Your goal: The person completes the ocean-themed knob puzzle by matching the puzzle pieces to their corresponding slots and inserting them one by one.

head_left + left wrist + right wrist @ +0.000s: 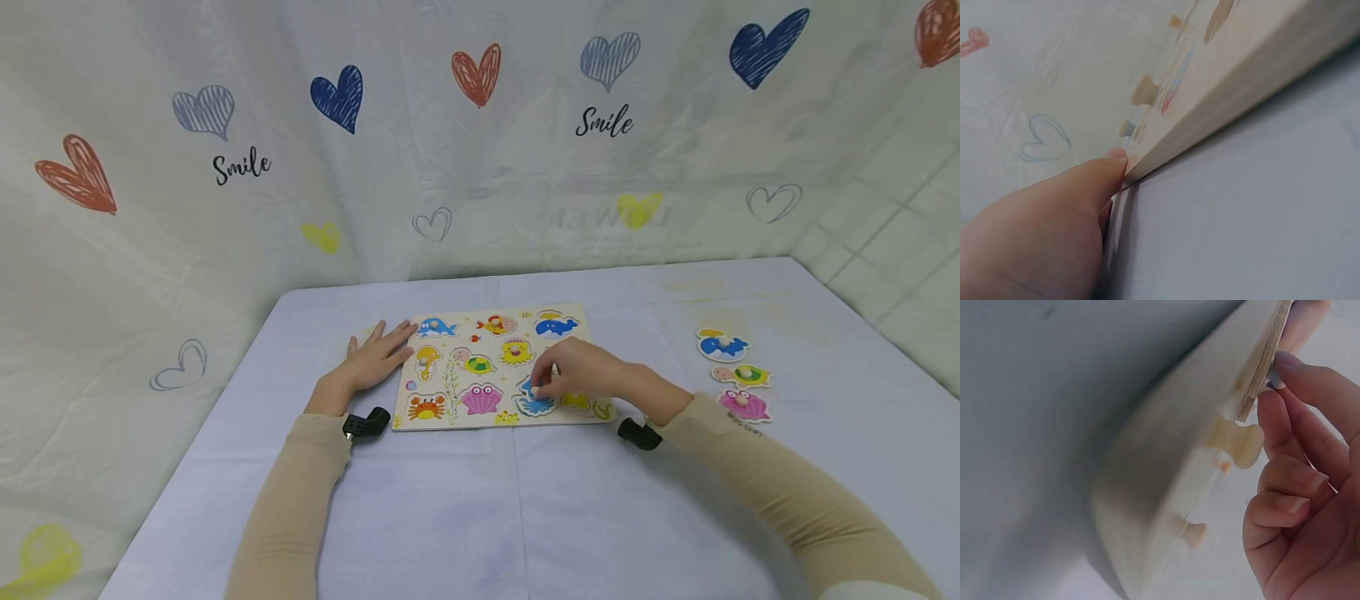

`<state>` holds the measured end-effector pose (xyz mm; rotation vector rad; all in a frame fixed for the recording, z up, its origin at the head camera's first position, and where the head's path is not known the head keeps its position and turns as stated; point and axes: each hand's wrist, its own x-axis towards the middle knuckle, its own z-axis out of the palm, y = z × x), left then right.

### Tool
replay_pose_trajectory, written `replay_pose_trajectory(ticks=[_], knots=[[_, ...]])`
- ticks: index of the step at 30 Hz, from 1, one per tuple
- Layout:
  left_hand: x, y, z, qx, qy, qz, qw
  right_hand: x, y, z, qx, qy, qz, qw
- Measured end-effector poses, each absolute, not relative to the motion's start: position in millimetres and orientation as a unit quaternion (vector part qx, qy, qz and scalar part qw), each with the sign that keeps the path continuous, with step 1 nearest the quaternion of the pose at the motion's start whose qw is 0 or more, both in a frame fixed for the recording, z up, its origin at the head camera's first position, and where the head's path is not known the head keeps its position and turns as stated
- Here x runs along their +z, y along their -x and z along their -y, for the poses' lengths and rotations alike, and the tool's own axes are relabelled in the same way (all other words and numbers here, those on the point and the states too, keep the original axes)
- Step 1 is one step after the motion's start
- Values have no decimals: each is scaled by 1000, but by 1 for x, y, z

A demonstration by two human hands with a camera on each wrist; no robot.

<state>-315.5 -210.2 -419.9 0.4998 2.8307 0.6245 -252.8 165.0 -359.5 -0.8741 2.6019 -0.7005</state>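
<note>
A wooden peg puzzle board (487, 422) with sea animal pieces lies flat in the middle of the table. My left hand (375, 358) rests at its left side, fingers spread, fingertips on the board's edge. In the left wrist view, the thumb (1107, 175) touches that edge. Over the lower right part of the board, my right hand (576, 367) pinches the knob of a blue sea creature puzzle piece (535, 407) between thumb and fingers. The right wrist view shows this piece's wooden edge (1263, 369) close over the board, with the other fingers curled beneath.
To the right of the board, three loose pieces lie in a column: a blue whale (723, 345), a green turtle (742, 376) and a pink shell (745, 406). A white cloth covers the table (450, 508). Behind it hangs a curtain (525, 167) printed with hearts.
</note>
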Motion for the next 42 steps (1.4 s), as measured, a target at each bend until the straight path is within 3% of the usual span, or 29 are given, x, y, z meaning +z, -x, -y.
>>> replay_pose_trajectory(ticks=[35,42], knots=[[-420,316,211,207,-169,-958,103,-357,249,-160,-232,270,-920,162],[-419,316,211,212,-168,-957,102,-353,252,-182,-238,265,-925,135]])
